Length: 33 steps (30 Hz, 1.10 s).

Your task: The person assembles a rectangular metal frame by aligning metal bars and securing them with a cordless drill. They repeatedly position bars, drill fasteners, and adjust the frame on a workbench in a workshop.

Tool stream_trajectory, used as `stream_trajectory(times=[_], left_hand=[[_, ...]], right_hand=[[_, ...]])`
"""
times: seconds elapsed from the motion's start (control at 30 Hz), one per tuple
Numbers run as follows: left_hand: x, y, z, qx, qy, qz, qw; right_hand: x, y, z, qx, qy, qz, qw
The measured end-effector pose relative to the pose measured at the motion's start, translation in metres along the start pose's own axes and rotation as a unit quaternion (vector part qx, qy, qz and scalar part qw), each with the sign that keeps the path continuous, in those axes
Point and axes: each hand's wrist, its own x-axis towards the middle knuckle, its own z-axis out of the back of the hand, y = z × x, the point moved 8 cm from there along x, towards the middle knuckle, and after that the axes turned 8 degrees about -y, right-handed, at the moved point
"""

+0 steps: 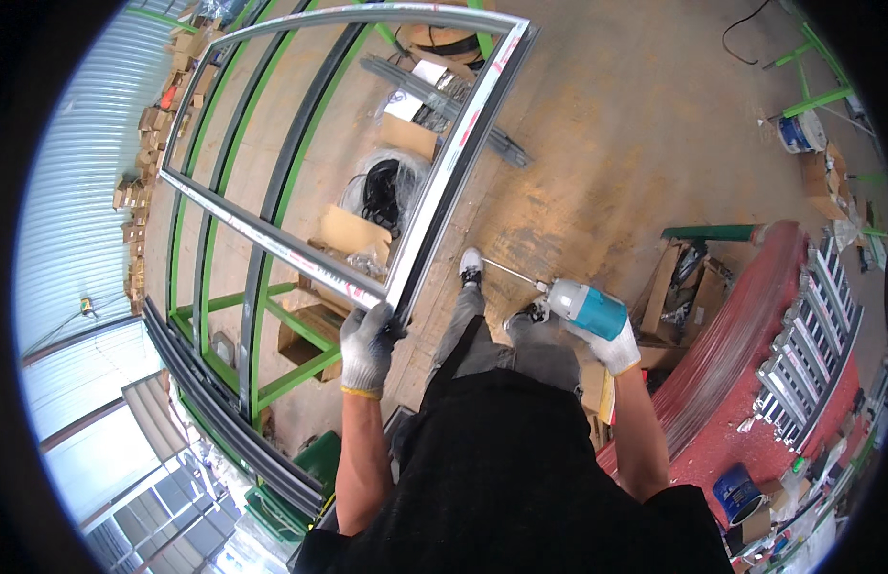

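My left hand (pixel 366 350), in a white knit glove, grips the near corner of a large rectangular window frame (pixel 453 163). The frame has white faces with strips of red-printed film and dark edges, and it lies across a green metal rack (pixel 300 330). To the right, my gloved right hand (pixel 616 351) is closed round a teal and grey power drill (pixel 595 310). Its long thin bit points left, above the floor near my shoes and well apart from the frame. Most of the drill's handle is hidden by the hand.
Open cardboard boxes (pixel 353 230) stand under the rack, with grey metal profiles (pixel 444 105) across them. On the right, a red film-wrapped stack (pixel 731 330) carries several short metal profiles (pixel 802 359). A box of parts (pixel 688 287) and a blue bucket (pixel 737 493) sit near it.
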Motion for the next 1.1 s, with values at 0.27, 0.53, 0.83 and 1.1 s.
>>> stream_trajectory(times=[0.27,0.53,0.83,1.1], left_hand=[[0.005,-0.005,0.083,0.035,-0.062,-0.014,0.997],[-0.053,-0.036,0.086,-0.006,-0.009,0.041,0.999],[-0.072,-0.061,-0.07,-0.006,0.207,0.082,0.975],[-0.055,-0.084,-0.179,-0.011,0.298,0.036,0.954]], right_hand=[[-0.021,0.018,0.022,-0.106,-0.041,0.119,0.986],[-0.027,-0.006,0.03,0.051,-0.149,-0.021,0.987],[-0.013,0.056,0.054,-0.141,-0.158,0.1,0.972],[0.002,0.088,0.065,-0.138,-0.194,0.099,0.966]])
